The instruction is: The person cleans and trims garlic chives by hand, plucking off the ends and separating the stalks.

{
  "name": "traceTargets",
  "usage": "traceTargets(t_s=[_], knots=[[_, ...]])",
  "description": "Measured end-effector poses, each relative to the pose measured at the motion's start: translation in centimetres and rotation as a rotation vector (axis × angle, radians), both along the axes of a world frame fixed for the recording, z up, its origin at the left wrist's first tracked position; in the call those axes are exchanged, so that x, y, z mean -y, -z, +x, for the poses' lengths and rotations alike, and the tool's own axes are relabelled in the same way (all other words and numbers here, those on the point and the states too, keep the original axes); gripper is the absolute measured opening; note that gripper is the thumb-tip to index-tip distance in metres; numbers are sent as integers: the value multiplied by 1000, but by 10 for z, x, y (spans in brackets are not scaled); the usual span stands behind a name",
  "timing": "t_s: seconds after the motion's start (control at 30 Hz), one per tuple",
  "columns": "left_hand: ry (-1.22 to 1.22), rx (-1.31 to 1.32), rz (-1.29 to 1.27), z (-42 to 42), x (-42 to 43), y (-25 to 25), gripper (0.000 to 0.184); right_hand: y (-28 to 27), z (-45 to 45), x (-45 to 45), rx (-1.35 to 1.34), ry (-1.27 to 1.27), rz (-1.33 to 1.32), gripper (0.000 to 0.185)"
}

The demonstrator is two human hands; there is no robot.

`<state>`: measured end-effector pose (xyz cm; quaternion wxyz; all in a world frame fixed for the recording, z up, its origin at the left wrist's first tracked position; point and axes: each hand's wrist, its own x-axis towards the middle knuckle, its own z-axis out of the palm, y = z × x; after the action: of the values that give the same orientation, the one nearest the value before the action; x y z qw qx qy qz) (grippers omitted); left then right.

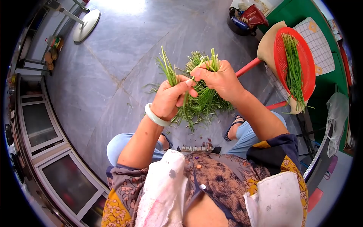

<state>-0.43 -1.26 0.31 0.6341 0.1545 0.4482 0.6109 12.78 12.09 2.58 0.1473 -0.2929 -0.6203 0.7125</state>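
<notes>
My left hand (172,95), with a pale bangle (155,116) on its wrist, is closed around a small bunch of garlic chives (166,68) whose pale ends point up and away. My right hand (223,79) is closed on another small bunch of chives (214,62), thumb and forefinger pinched near its pale ends. The two hands almost meet at the fingertips. Beneath them a loose heap of chives (206,102) lies on the grey floor, partly hidden by my hands. Short scraps are scattered around it.
At the right a red plastic basket (280,56) holds long chives (293,66), set on a red-legged stool (247,67). A dark pot (239,25) stands behind it. Glass-fronted cabinets (68,178) line the left; a round white stand base (87,26) is far left.
</notes>
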Motion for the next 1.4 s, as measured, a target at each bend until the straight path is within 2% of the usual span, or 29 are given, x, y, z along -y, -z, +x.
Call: traceTargets(t_s=[0.27,0.37,0.47,0.6,0.7,0.83,0.87,1.0,1.1,1.3,1.4], knots=[[-2,30,-12,-2,2,-2,13,-4,3,-8,-28,-139,46,20],[-4,17,-18,-4,2,-2,12,21,4,-17,-111,-161,261,19],[-5,-23,-28,-4,2,-1,11,3,5,-20,2,-76,227,18],[-4,-48,-35,-5,3,1,11,-3,3,-29,8,140,283,16],[-2,-59,-34,-4,4,0,11,0,5,-40,44,167,323,15],[-16,-46,-32,-5,3,-1,11,4,12,-45,75,-98,384,25],[-24,-34,-28,-5,3,-1,12,4,12,-42,151,-127,454,31],[-58,16,-30,-7,3,0,12,-8,11,-36,349,-221,502,31],[-83,29,-14,-7,2,2,13,8,13,-43,245,-252,695,30],[-86,64,-11,-9,1,5,15,-5,11,-36,181,-353,416,43],[-105,71,-17,-9,0,5,16,5,10,-40,196,-314,452,37]])
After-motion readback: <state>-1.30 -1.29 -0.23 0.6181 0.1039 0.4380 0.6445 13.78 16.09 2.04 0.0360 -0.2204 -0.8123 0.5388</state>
